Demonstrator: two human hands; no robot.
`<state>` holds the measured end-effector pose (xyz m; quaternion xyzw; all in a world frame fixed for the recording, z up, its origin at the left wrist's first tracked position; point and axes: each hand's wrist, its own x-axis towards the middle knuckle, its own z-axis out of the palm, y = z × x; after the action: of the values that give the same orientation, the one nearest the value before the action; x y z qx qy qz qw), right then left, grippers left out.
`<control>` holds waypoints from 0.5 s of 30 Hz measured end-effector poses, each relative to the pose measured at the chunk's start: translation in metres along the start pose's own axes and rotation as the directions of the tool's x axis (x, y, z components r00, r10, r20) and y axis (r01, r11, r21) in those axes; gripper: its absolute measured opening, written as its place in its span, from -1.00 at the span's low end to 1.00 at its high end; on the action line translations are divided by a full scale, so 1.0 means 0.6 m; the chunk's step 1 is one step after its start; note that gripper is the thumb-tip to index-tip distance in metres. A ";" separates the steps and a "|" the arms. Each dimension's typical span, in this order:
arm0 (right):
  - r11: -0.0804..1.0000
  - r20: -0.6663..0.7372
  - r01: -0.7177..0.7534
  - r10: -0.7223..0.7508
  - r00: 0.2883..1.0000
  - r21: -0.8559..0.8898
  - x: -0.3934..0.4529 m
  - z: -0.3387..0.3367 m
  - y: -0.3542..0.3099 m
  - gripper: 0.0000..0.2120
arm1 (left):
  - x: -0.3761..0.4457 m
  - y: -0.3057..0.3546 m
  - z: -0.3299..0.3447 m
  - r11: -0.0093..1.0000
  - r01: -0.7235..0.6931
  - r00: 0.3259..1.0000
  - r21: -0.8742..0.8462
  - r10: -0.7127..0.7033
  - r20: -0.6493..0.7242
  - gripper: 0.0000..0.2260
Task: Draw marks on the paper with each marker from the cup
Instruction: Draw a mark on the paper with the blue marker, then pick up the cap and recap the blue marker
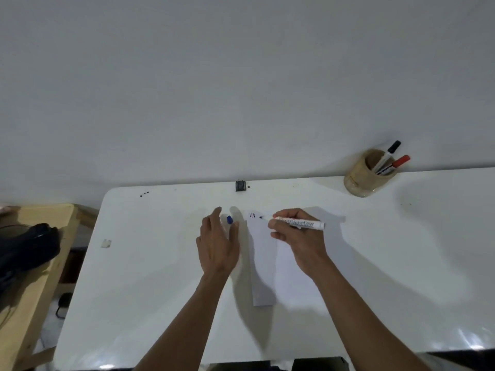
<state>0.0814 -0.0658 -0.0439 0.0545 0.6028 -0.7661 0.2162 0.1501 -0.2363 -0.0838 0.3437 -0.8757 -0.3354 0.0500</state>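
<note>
A white sheet of paper point(263, 263) lies on the white table point(150, 277), with two short marks, one red and one dark, near its top left corner. My right hand point(297, 236) grips an uncapped white marker point(300, 223) whose dark tip touches the paper just right of those marks. My left hand point(218, 242) hovers left of the paper, fingers spread; the blue cap point(229, 219) shows between its thumb and fingers, and I cannot tell if it is pinched or lying on the table. A tan cup point(368, 174) at the far right holds a black-capped marker point(389, 153) and a red-capped marker point(396, 163).
A small black clip point(240, 185) sits at the table's far edge against the white wall. A bit of tape point(106, 243) is stuck near the left edge. Left of the table stands a wooden bench point(32, 290) with a black bag point(26, 250) on it.
</note>
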 end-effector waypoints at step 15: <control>0.981 -0.068 0.177 -0.182 0.981 -0.076 -0.030 0.043 -0.086 -0.89 | 0.021 0.107 -0.090 0.462 0.381 0.921 -0.801 -0.110 0.374 -0.84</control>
<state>0.0816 -0.0759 0.0158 0.0210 0.6391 -0.7586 0.1251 0.1211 -0.2394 -0.0041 0.3468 -0.5289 -0.7733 0.0456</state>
